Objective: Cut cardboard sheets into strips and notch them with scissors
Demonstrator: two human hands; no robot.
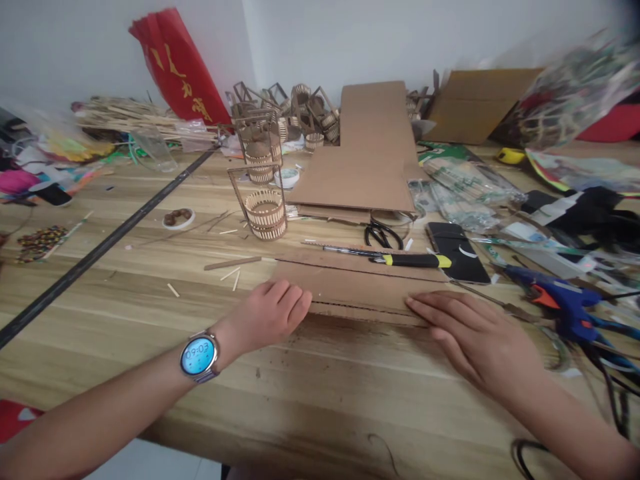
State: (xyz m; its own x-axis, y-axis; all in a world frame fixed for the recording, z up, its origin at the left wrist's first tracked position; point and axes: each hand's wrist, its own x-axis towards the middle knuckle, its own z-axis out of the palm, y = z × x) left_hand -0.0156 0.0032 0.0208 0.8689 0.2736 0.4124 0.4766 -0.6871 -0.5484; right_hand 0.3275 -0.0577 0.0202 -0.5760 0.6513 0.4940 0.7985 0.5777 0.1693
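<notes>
Head cam: cardboard (357,287) lies on table (300,400) btwn L hand (273,308) and R hand (477,337), long axis L to R, neither nearer as both touch it. L fingers curl at near L corner, can't tell if pinching; R fingers straight, together, tips on R end.

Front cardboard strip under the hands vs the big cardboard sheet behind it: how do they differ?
Size: the strip is narrower and smaller than the sheet.
Outline: the strip is a long band; the sheet has a notched, L-like shape.
Contact: the left hand and right hand touch the strip, neither the sheet.
Shared: both are brown cardboard.
</notes>
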